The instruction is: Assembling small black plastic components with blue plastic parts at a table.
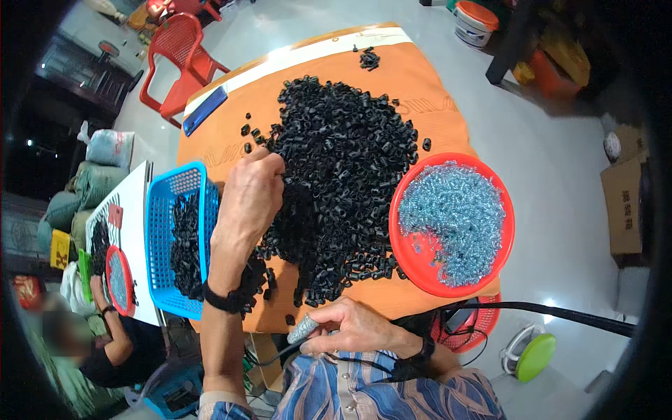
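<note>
My left hand [249, 199] reaches over the left edge of a large heap of small black plastic pieces [343, 140]. Its fingers are curled down, and whatever they grip is hidden. Close to my body, at the table's front edge, my right hand [353, 327] is closed with thumb and fingers together. A short grey, speckled, rounded thing [302, 329] sticks out at its fingertips; whether it is held or is a wrapping on a finger, I cannot tell. A red round tray [397, 245] of tiny clear bluish pieces [458, 217] stands right of the heap.
Left of my forearm, a blue basket [159, 245] holds more black pieces. A blue phone-like slab [205, 110] lies on the orange cloth [434, 91]. A black cable [553, 308] runs in from the right. Another person [115, 343] sits at a white table [136, 203]; a red chair [178, 63] stands behind.
</note>
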Available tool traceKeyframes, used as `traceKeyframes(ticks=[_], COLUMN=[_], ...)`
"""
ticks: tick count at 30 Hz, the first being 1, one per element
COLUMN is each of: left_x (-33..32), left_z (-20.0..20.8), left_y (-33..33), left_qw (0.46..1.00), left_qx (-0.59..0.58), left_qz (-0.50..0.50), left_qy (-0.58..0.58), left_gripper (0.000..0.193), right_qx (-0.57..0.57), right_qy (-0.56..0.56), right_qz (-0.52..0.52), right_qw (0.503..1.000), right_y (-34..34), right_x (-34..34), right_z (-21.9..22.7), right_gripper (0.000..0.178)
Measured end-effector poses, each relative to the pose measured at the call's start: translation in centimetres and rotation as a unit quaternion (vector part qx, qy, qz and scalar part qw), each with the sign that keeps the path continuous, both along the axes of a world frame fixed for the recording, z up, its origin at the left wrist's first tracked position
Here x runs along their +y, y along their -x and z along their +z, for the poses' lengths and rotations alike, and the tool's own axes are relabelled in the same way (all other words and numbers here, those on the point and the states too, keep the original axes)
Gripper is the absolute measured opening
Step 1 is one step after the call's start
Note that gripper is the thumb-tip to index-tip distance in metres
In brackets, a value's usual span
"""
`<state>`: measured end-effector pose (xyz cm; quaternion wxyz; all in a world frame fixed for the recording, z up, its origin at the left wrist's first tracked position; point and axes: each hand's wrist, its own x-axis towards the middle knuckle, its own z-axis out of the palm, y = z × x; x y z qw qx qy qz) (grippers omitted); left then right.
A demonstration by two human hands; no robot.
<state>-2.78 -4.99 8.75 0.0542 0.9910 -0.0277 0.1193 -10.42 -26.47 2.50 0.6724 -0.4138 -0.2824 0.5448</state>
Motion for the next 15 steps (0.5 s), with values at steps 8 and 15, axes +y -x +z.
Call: traceKeyframes(ticks=[8, 15], left_x=[-1.4, 1.7], left_z=[3.3, -1.8], left_y=[-8.3, -23.6], left_qw=[0.867, 0.827], left_qx=[0.138, 0.133], left_qz=[0.039, 0.013], left_qy=[0.476, 0.546], left_gripper=[0.011, 0.007], right_qx=[-0.12, 0.108], right_qy=[-0.086, -0.028], right_qz=[0.001, -0.075], right_qw=[0.989, 0.991], right_y=[-1.5, -2.5], right_x=[-1.9, -5.5], right_z=[0.6, 1.9], right_gripper=[0.022, 0.026])
